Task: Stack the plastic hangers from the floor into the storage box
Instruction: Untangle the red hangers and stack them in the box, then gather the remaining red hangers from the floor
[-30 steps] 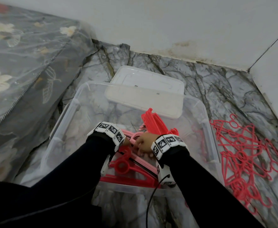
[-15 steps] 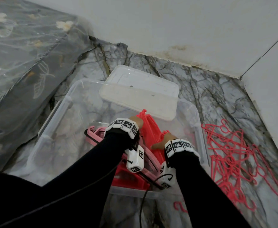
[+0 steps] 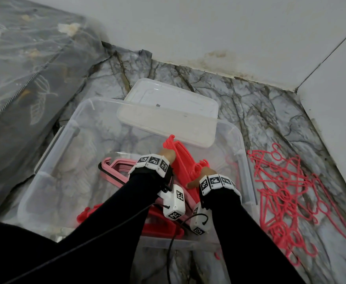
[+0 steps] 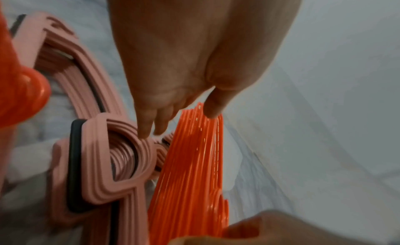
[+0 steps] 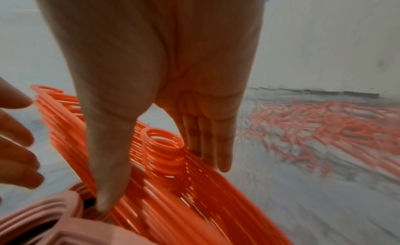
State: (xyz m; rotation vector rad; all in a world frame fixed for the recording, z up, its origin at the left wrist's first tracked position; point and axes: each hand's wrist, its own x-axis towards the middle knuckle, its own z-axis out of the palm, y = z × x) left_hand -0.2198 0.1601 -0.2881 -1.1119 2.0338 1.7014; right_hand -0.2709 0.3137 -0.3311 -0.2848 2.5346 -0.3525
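Bedding (image 3: pixel 24 78) at far left, off the marble floor (image 3: pixel 250 103) and out of the work. Next, clear storage box (image 3: pixel 51 152) on that floor, lid (image 3: pixel 168 119) propped across its far rim, presumably to leave the mouth free for loading. Inside, towards the left, pink hangers (image 3: pixel 114 169) already nested into one tight stack, with a black one among them. Beside these, left grip (image 3: pixel 168 155) relaxed and holding nothing: fingers straight, tips down against the pink stack, thumb tip resting on the top edge of the red hanger bundle (image 3: pixel 180 160), probably to steady that end and keep the two stacks apart. Bundle itself standing on edge in the box, tilted, hooks aligned into one coil, pressed against the pink stack. Further right, right grip (image 3: pixel 206 173) clamped across the same bundle near the hooks, thumb on one face, fingers down the other, apparently to stop the thin hangers from fanning out during lowering. Judged mid-placement, bundle not yet laid flat. At far right, loose red hangers (image 3: pixel 291 191) tangled on the floor outside the box, waiting to be gathered.
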